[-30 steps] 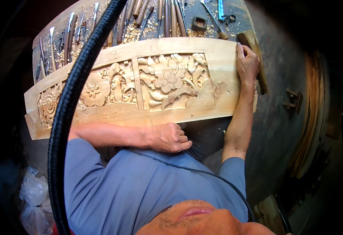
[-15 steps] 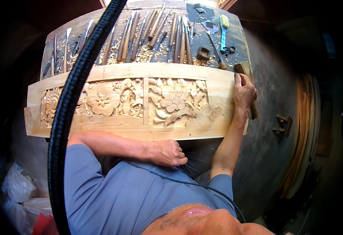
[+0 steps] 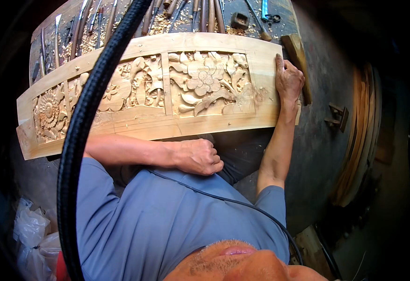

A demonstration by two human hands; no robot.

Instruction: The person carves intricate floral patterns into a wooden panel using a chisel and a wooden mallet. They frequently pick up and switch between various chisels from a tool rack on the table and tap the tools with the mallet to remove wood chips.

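Note:
A long pale wooden board (image 3: 266, 107) lies across the bench before me, with flowers and leaves carved in relief in its sunken panels. My right hand (image 3: 289, 80) is at its right end, the thumb along the edge and the fingers curled around it. Held low between my body and the board's near edge, my left hand (image 3: 198, 157) is closed in a fist, its forearm along that edge. Nothing sticks out of the fist, and its palm side is hidden. A thick black braided cable (image 3: 90, 105) crosses the view and covers part of the carving.
Several wood-handled carving chisels (image 3: 211, 16) lie among shavings beyond the board. A dark square block (image 3: 240, 21) and a blue-handled brush (image 3: 264, 9) are at the far right. Beside my right hand lies a wooden bar (image 3: 297, 61). Long planks (image 3: 357, 136) stand at right, near a small wooden stand (image 3: 337, 117).
The view has shifted, so the board and bench sit higher and look more tilted, and some tools are cut off. Both hands keep nearly the same pose.

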